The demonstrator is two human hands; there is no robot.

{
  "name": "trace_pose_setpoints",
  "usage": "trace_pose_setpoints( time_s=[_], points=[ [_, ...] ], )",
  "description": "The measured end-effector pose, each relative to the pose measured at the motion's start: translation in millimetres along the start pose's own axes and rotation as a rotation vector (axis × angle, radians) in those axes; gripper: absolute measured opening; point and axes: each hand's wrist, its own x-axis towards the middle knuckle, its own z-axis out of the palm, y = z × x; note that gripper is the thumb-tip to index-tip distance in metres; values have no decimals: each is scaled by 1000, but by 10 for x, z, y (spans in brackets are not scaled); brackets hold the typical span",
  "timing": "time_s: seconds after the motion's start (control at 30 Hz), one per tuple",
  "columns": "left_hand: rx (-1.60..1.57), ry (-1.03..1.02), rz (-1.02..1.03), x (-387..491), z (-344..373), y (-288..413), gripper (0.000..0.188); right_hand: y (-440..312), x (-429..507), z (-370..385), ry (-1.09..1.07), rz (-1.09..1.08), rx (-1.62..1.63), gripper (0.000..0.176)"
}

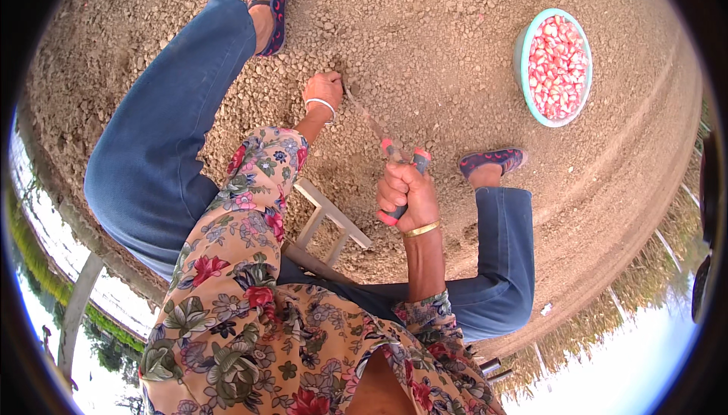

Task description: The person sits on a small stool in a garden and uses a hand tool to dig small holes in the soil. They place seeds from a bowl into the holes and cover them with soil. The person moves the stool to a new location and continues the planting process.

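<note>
My right hand (pixel 410 192) is closed around the grey-and-red grip of a hand digging tool (pixel 421 159). From the grip a narrow, blurred metal shaft (pixel 367 116) slants toward the soil, its tip beside my left hand. My left hand (pixel 323 90), with a pale bangle at the wrist, reaches down to the crumbly soil (pixel 398 28). Its fingertips touch the ground at a small dark hollow near the tool's tip. Whether those fingers pinch anything is hidden. A green-rimmed plastic basin (pixel 520 62) of pink-coated cloves, apparently garlic (pixel 557 68), stands ahead and to the right.
A low stool with a pale frame (pixel 333 213) shows between my legs. My left shoe (pixel 276 11) and right shoe (pixel 493 160) rest on the soil, on either side of my hands. Dry plants (pixel 591 335) and pale posts line the field's edge at right.
</note>
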Motion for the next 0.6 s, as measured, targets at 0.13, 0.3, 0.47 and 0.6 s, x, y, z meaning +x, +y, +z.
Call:
trace_pose_setpoints(
  time_s=[0.13, 0.3, 0.47, 0.6],
  points=[
    [55, 54, -32, 6, 31, 64, 18, 8, 23, -65, -44, 24, 71, 33],
    [35, -14, -55, 74, -6, 97, 20, -58, -8, -85, -81, 46, 54, 29],
    [-83, -69, -5, 151, 49, -77, 20, -86, -516, -114, -92, 4, 86, 5],
    [-253, 30, 63, 143, 195, -191, 18, -92, -606, -58, -2, -103, -43, 14]
  ],
)
